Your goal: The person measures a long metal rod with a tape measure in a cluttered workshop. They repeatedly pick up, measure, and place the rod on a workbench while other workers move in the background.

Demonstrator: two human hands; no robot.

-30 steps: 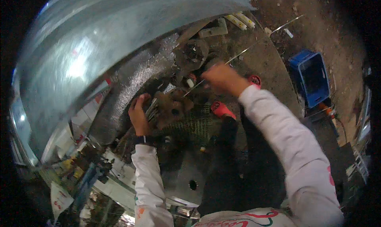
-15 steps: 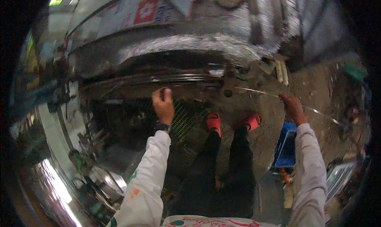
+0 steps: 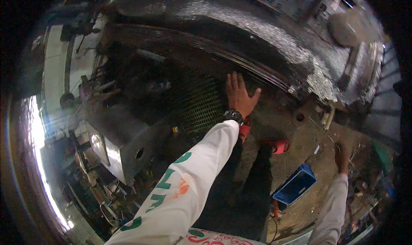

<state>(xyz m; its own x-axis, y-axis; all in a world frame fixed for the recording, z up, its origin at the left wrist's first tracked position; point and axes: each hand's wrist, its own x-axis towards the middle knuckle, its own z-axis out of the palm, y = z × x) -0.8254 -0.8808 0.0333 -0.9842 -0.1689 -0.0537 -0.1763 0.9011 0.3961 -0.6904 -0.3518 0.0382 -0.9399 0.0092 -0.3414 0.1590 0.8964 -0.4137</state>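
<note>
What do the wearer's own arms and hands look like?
The left hand is bare, with a dark watch-like band at the wrist; its long white sleeve bears green lettering and an orange patch. The right hand is bare too, its sleeve pale.

The bundle of rods (image 3: 253,69) lies before the person, beyond the left hand (image 3: 241,97), and the grate (image 3: 199,103) is to the left of this hand. On the floor (image 3: 325,173), the crate (image 3: 296,186) stands between the legs (image 3: 257,172) and the right forearm (image 3: 332,210); the single rod (image 3: 321,128) is in the right hand (image 3: 342,158).
</note>
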